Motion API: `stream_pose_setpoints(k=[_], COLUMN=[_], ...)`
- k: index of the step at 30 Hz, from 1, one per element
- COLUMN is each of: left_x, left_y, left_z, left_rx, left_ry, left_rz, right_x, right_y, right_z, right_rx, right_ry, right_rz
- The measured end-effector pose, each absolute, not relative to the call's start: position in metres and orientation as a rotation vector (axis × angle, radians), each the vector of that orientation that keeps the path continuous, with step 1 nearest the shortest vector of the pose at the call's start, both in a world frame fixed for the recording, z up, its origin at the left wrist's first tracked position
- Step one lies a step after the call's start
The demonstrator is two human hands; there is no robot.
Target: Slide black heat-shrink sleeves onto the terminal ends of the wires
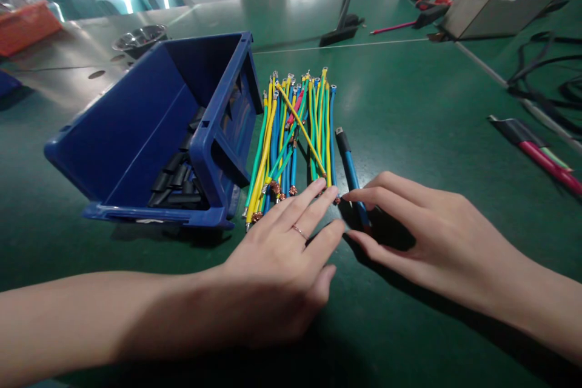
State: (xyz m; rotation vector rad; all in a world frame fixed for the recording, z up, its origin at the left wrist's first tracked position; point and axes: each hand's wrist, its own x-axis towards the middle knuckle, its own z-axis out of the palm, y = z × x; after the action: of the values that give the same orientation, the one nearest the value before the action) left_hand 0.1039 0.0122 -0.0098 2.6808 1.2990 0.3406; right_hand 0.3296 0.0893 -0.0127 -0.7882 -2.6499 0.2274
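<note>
Short cables (273,139) in yellow, green and blue lie side by side, with metal lugs at their far ends and bare copper strands at several near ends. My left hand (291,236), with a ring on one finger, stretches its fingers over the near ends; whether it presses on them I cannot tell. A separate blue cable (349,167) with a black sleeve and a lug lies to the right of the bundle. Beside that cable is my right hand (413,224), thumb and index finger apart, its index fingertip close to the copper end of a blue wire.
On the left, a blue bin (145,109) holds black sleeve pieces (177,185). Behind it stands a metal bowl (140,36). A cardboard box (482,12) is at the back right, with black cords (545,66) and red-and-black cables (541,154) nearer. A black stand base (339,36) sits behind the bundle.
</note>
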Motion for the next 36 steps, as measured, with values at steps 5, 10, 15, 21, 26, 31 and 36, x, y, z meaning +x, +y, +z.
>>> stream_pose_setpoints(k=[5, 10, 15, 21, 26, 31, 36], left_x=[0.1034, 0.1035, 0.1033, 0.1042, 0.1044, 0.1043, 0.1043], left_y=[0.0120, 0.0129, 0.0129, 0.0131, 0.0131, 0.0136, 0.0130], left_z=[-0.0091, -0.0076, -0.0063, -0.0057, -0.0070, -0.0070, -0.0072], left_rx=[2.675, 2.654, 2.646, 2.647, 2.646, 2.635, 2.631], left_ry=[1.300, 1.295, 1.284, 1.290, 1.291, 1.297, 1.294], left_rz=[0.344, 0.325, 0.299, 0.306, 0.312, 0.308, 0.318], right_x=[0.3301, 0.3286, 0.3268, 0.3281, 0.3287, 0.3302, 0.3314], right_y=[0.0916, 0.0904, 0.0884, 0.0894, 0.0918, 0.0924, 0.0922], right_z=[-0.0175, -0.0172, -0.0125, -0.0142, -0.0184, -0.0190, -0.0169], right_rx=[-0.742, -0.783, -0.814, -0.885, -0.879, -0.920, -0.951], right_ry=[-2.646, -2.620, -2.592, -2.608, -2.600, -2.571, -2.551], right_rz=[0.279, 0.267, 0.289, 0.147, 0.113, 0.183, 0.153])
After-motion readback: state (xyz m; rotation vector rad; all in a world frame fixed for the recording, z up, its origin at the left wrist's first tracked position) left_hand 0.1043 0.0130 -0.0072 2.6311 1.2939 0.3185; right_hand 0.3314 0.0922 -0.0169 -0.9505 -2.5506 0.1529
